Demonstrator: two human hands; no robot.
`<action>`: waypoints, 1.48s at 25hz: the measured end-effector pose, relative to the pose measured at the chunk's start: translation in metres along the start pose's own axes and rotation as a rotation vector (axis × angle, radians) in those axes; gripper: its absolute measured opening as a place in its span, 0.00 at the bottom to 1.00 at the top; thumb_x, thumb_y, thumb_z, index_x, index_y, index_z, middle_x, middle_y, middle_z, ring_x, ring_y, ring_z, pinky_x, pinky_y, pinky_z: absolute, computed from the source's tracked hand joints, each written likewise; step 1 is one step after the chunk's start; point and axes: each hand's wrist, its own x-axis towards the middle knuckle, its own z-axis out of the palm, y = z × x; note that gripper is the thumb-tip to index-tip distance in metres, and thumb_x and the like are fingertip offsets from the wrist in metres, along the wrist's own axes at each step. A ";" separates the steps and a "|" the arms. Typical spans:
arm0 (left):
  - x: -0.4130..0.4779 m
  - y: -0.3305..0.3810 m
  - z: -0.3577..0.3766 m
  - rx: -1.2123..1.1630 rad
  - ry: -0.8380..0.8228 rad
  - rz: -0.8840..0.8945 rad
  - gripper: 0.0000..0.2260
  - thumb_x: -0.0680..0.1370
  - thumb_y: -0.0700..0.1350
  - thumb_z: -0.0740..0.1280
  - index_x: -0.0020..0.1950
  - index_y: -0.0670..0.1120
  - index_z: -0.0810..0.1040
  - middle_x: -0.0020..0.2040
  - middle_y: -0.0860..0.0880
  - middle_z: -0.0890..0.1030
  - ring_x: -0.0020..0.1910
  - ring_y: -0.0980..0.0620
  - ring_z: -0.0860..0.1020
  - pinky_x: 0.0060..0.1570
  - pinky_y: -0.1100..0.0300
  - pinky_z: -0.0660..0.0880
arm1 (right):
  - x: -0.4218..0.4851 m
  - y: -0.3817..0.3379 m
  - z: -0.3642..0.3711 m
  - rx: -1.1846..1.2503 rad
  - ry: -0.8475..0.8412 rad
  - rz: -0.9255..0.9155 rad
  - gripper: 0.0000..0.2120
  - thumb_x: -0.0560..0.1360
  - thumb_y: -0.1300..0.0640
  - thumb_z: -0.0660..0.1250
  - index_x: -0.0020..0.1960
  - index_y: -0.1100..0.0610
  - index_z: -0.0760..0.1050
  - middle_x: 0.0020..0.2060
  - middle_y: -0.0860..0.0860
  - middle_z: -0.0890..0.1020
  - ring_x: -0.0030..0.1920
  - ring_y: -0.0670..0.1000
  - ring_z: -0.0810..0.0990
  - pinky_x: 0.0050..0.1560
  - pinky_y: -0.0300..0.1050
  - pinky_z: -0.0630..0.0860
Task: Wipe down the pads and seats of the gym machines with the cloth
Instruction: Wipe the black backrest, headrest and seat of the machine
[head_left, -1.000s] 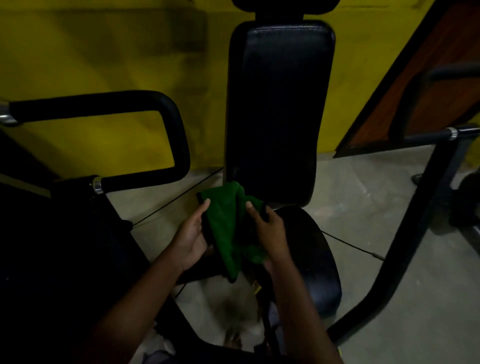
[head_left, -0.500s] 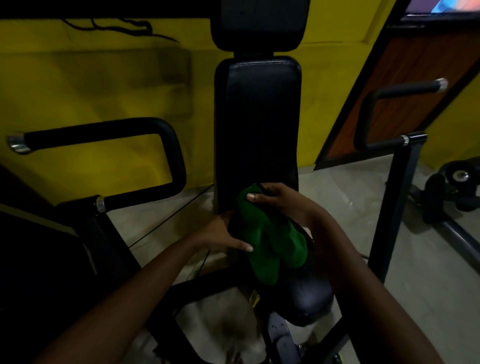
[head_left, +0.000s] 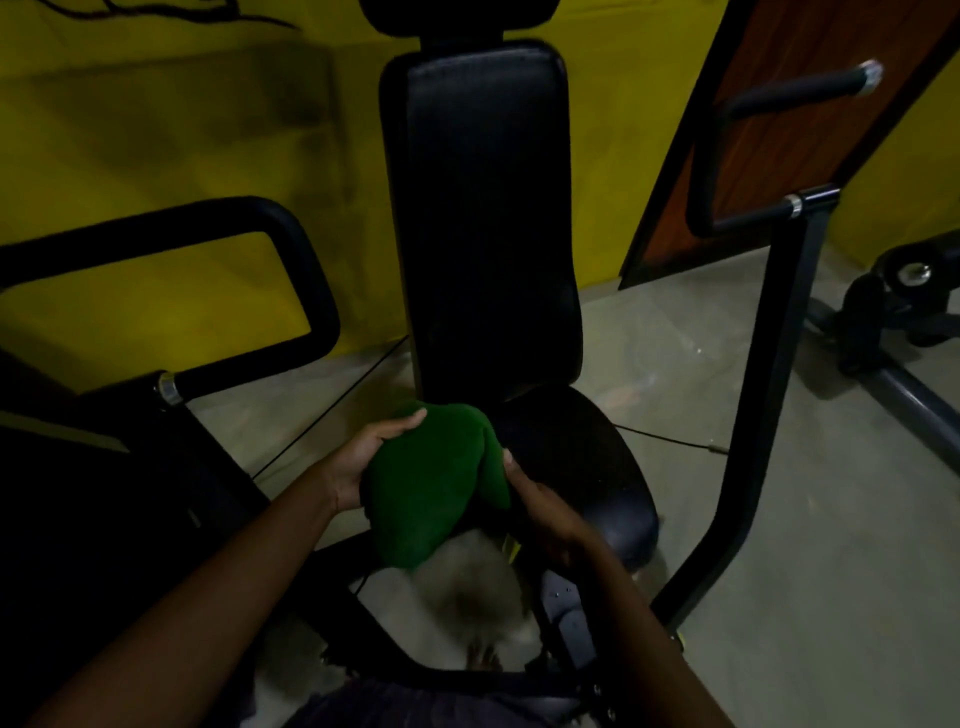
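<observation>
A green cloth (head_left: 431, 483) hangs bunched between both hands, just in front of the machine's round black seat (head_left: 582, 462). My left hand (head_left: 363, 457) grips its left edge with the thumb over the top. On the cloth's right edge my right hand (head_left: 535, 499) holds it from the side and below. The tall black back pad (head_left: 488, 218) rises upright behind the seat, with a headrest at the top edge of the view. The cloth hides the seat's front left part.
A black looped handle (head_left: 291, 249) juts out on the left and a padded handle on a black post (head_left: 779, 332) stands on the right. Behind is a yellow wall, with a brown door (head_left: 779, 135) at the right. More equipment (head_left: 893, 312) lies on the grey floor far right.
The cloth was held up against the bottom of the back pad; now both hands hold it lower and spread wider in front of the seat. The view has moved closer.
</observation>
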 end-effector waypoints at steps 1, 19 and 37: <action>-0.004 -0.003 -0.001 -0.040 0.011 0.015 0.18 0.79 0.49 0.59 0.41 0.42 0.86 0.44 0.43 0.85 0.41 0.46 0.84 0.43 0.54 0.81 | -0.001 0.008 0.002 0.081 -0.075 0.050 0.35 0.68 0.32 0.59 0.66 0.55 0.73 0.61 0.54 0.78 0.62 0.52 0.77 0.68 0.51 0.69; -0.013 -0.035 -0.040 0.485 0.300 -0.165 0.25 0.71 0.48 0.72 0.66 0.45 0.71 0.69 0.45 0.71 0.64 0.46 0.70 0.57 0.56 0.68 | 0.005 0.020 -0.017 0.018 -0.069 0.243 0.26 0.67 0.58 0.74 0.63 0.64 0.74 0.57 0.61 0.80 0.58 0.60 0.79 0.62 0.57 0.74; 0.021 0.049 0.012 0.067 0.131 0.186 0.14 0.76 0.40 0.62 0.60 0.39 0.75 0.51 0.41 0.80 0.49 0.44 0.78 0.50 0.50 0.75 | 0.020 -0.043 0.027 -1.100 0.231 -1.175 0.24 0.75 0.39 0.59 0.69 0.44 0.66 0.72 0.47 0.64 0.75 0.50 0.56 0.74 0.50 0.51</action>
